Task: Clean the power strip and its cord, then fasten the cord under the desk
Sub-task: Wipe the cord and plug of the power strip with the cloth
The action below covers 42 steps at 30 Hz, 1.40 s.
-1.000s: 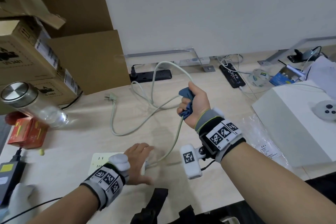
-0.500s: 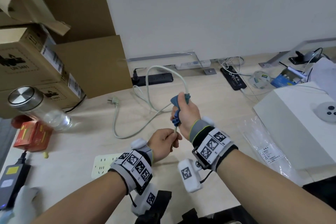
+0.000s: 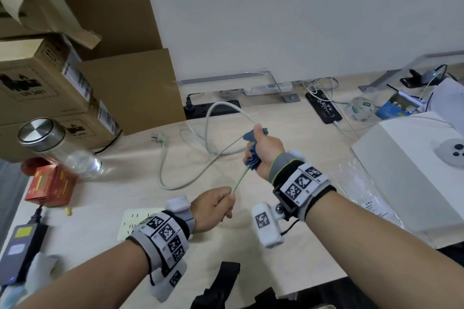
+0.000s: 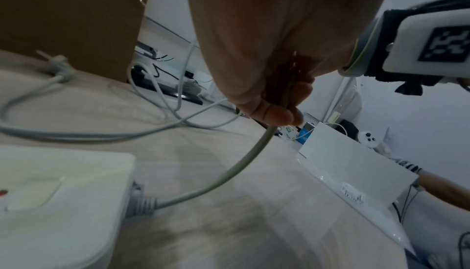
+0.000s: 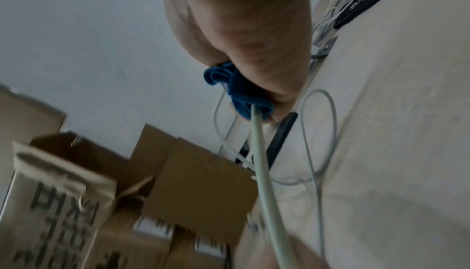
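Gripping cord (image 3: 239,177) taut: L hand (image 3: 215,206) fisted, R hand (image 3: 263,152) wrapping cloth (image 3: 251,161) round it.

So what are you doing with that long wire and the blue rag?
A person is wiping the cord of a white power strip that lies on the desk. The left hand pinches the cord near the strip and holds it taut. The right hand grips a blue cloth wrapped around the cord farther along. The rest of the cord lies in loose loops on the desk, its plug unplugged. Nothing is fastened under the desk yet.
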Each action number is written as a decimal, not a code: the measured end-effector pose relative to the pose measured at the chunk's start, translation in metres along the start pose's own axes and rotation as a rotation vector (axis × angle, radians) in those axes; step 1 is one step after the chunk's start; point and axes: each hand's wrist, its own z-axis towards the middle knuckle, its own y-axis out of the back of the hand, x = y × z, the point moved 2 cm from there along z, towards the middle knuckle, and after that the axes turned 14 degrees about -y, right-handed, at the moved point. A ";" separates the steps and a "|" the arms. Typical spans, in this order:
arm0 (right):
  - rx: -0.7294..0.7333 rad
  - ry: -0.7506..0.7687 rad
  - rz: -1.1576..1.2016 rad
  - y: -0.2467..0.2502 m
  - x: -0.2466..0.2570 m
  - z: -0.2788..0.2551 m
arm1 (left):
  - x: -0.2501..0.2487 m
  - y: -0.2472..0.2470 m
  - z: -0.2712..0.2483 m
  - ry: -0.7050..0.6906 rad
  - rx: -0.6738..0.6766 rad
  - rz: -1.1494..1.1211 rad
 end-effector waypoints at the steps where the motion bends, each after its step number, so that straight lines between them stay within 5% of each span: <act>1: 0.007 -0.001 0.042 0.001 0.009 -0.003 | 0.000 0.001 -0.003 0.015 -0.007 -0.056; 13: 0.128 0.142 0.394 0.016 0.093 -0.007 | 0.031 0.010 -0.025 0.257 -0.280 -0.780; 20: 0.232 0.240 0.419 0.000 0.076 -0.017 | -0.016 0.039 0.008 0.292 -0.318 -0.194; 27: 0.244 0.235 0.387 -0.023 0.051 -0.025 | -0.083 0.037 0.049 0.204 -0.256 -0.252; 33: 0.395 0.131 0.357 -0.025 0.038 -0.032 | -0.070 0.041 0.051 0.133 -0.559 -0.409; 37: 0.299 0.168 0.213 -0.034 0.015 -0.034 | -0.063 0.045 0.051 0.062 -0.595 -0.285; 42: 0.129 0.034 0.289 -0.026 0.033 -0.031 | -0.067 0.048 0.040 -0.132 -0.451 -0.048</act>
